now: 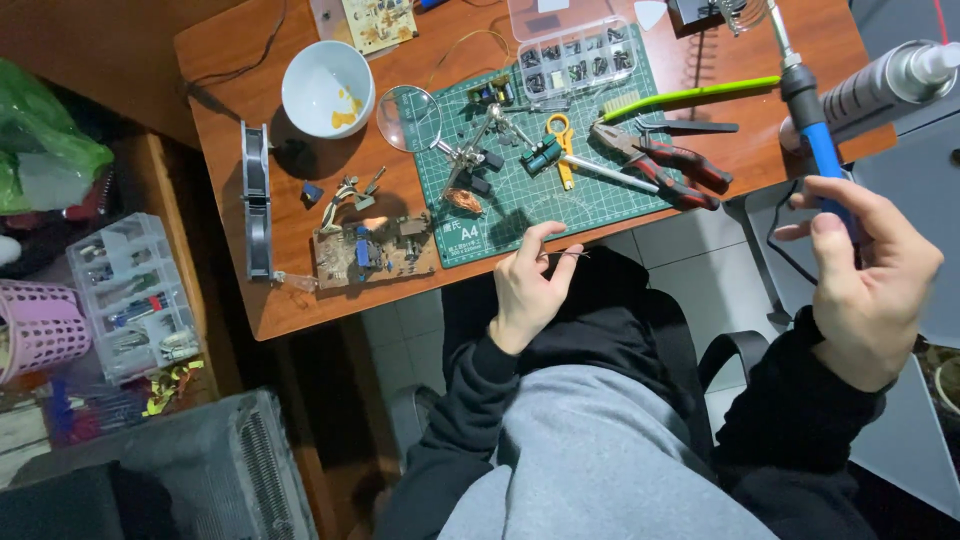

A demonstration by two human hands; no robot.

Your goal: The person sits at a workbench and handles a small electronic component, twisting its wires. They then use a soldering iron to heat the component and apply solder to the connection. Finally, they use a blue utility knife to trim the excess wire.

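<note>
The right hand (868, 290) sits at the right of the frame, its fingers curled and closed around the blue handle of a soldering iron (812, 120). The iron's long axis runs nearly upright in the picture, leaning slightly left toward the top, with its metal shaft pointing to the upper edge of the frame and its handle end buried in the palm. The left hand (527, 285) is at the centre, just below the near edge of the wooden table (300, 300), thumb and forefinger pinched together on a thin piece of wire (572, 254) that sticks out to the right. Above it lies a green cutting mat (620, 195) carrying a helping-hand stand with magnifying glass (412, 118), a compartment box of small parts (578, 58) and red-handled pliers (668, 165). Left of the mat rests a brown circuit board (374, 252), and further up a white bowl (327, 88).
</note>
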